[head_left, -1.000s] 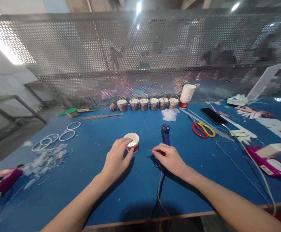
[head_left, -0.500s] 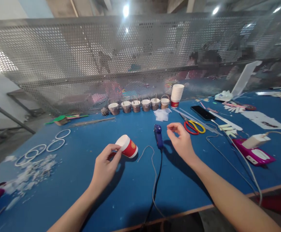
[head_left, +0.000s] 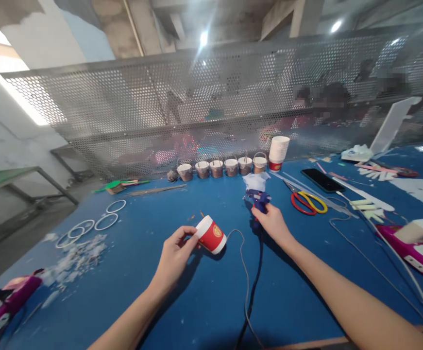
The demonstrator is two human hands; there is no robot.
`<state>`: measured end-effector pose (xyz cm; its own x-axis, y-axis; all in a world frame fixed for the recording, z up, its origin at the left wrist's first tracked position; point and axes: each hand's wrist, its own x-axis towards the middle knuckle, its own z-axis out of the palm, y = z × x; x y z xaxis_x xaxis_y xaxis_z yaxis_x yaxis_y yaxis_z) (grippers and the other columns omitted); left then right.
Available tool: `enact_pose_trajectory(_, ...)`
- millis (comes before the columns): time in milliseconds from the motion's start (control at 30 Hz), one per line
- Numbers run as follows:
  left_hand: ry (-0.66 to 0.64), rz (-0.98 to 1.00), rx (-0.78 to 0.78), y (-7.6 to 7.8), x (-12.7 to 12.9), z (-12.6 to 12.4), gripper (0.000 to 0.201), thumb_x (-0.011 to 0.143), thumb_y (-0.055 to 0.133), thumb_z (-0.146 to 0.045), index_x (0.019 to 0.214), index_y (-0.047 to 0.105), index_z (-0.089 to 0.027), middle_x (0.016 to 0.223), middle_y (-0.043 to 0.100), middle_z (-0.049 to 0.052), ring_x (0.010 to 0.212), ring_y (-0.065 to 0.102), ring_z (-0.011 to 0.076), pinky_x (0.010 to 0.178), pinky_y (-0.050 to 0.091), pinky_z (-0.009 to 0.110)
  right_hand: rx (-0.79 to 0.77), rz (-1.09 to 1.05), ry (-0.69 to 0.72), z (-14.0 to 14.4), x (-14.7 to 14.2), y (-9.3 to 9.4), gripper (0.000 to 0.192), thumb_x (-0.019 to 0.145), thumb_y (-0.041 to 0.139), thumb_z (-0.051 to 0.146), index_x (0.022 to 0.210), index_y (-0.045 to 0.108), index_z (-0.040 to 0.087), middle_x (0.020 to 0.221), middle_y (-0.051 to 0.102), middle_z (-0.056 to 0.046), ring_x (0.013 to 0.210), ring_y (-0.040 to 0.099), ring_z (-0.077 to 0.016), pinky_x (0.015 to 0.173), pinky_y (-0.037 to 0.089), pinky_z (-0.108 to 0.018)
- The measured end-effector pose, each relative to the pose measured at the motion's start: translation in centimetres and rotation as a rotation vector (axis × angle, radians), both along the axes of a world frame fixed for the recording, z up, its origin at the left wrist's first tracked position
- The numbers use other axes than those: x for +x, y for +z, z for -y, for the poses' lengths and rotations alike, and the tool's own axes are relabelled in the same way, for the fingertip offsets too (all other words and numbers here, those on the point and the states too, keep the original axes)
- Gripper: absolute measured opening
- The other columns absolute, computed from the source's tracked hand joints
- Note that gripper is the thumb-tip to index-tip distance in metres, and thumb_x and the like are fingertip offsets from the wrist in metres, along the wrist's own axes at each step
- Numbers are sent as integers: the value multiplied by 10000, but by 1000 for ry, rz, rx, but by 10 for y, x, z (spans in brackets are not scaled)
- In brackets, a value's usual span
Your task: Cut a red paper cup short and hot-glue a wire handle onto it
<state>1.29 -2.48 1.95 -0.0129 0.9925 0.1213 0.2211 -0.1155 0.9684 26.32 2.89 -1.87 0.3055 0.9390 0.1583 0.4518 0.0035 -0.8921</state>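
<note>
A red and white paper cup (head_left: 213, 236) lies tilted in my left hand (head_left: 178, 253), pinched between thumb and fingers near one end. My right hand (head_left: 275, 223) is closed around a dark blue glue gun (head_left: 258, 198), whose black cord trails down toward the table's near edge. Just beyond the gun lies a pile of thin white pieces (head_left: 255, 181). A thin grey cord (head_left: 245, 270) curves over the table between my hands, its far end close to the cup.
Several small bucket-like cups (head_left: 230, 167) line the back beside a stack of paper cups (head_left: 279, 152). Scissors (head_left: 309, 201), a phone (head_left: 322, 180) and a purple power strip (head_left: 415, 253) lie right. White rings (head_left: 106, 221) and scraps (head_left: 78, 257) lie left. A perforated metal screen (head_left: 131, 107) stands behind.
My right hand has closed on the glue gun, which now stands raised and turned. The cup is still in my left hand, tilted a little differently. The whole view has shifted.
</note>
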Motion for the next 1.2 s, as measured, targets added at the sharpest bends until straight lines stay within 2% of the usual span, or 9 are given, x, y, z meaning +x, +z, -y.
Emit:
enact_pose_trajectory(133,-27,-47,49,-2,-2,-2,213,754,619,-364,770,631,-152,693,619,8,637,563,131,619,453,240,115,-262,101,19,-4,17,254,738,520,390,815,620,170,793,721,-81,688,670,-200,643,506,-309)
enact_pose_trajectory(233,-13,-83,93,-4,-3,-3,201,761,611,-355,775,623,-155,713,618,7,638,556,126,609,445,228,135,-444,221,36,-11,26,179,723,591,346,737,621,170,569,646,-13,507,581,-147,560,485,-283)
enact_pose_trajectory(300,-4,-118,125,-4,-3,-3,189,773,601,-348,769,617,-160,707,609,1,634,549,123,605,442,222,85,-491,266,45,-15,29,213,742,623,377,738,623,164,494,596,13,423,513,-121,480,452,-266)
enact_pose_trajectory(400,-2,-165,164,-5,-2,-1,185,786,589,-348,752,607,-167,707,602,0,635,548,124,601,441,221,30,-532,317,54,-22,29,356,747,660,494,802,658,142,553,641,-21,415,520,-122,414,431,-253)
enact_pose_trajectory(567,83,-193,172,-10,-3,-3,224,826,523,-407,791,568,-191,677,599,-9,619,554,138,585,447,234,22,-474,429,64,-28,25,383,756,675,497,898,712,143,577,657,-26,475,573,-139,462,485,-259)
enact_pose_trajectory(733,244,-434,327,-13,-18,-15,357,874,429,-437,605,472,-206,560,483,-35,535,442,118,523,377,223,7,-436,404,64,-29,23,303,756,665,455,783,690,154,500,584,16,471,568,-129,494,470,-245)
enact_pose_trajectory(933,195,-783,570,-18,-28,-33,376,911,406,-359,570,456,-210,576,521,-4,567,502,132,580,416,242,-36,-441,356,56,-31,23,321,715,650,478,728,669,158,459,558,18,433,524,-126,455,420,-248)
enact_pose_trajectory(1067,103,-830,644,-21,-25,-30,296,935,394,-301,732,587,-205,904,693,80,845,622,175,725,506,275,-58,-442,318,51,-32,20,318,672,656,470,692,663,153,429,547,20,415,501,-120,448,405,-243)
enact_pose_trajectory(1200,198,-805,741,-10,-23,-23,175,883,517,-316,809,618,-193,1101,648,125,954,621,217,687,540,305,-74,-479,271,47,-30,17,337,643,663,480,677,666,145,419,545,17,398,489,-114,426,381,-233)
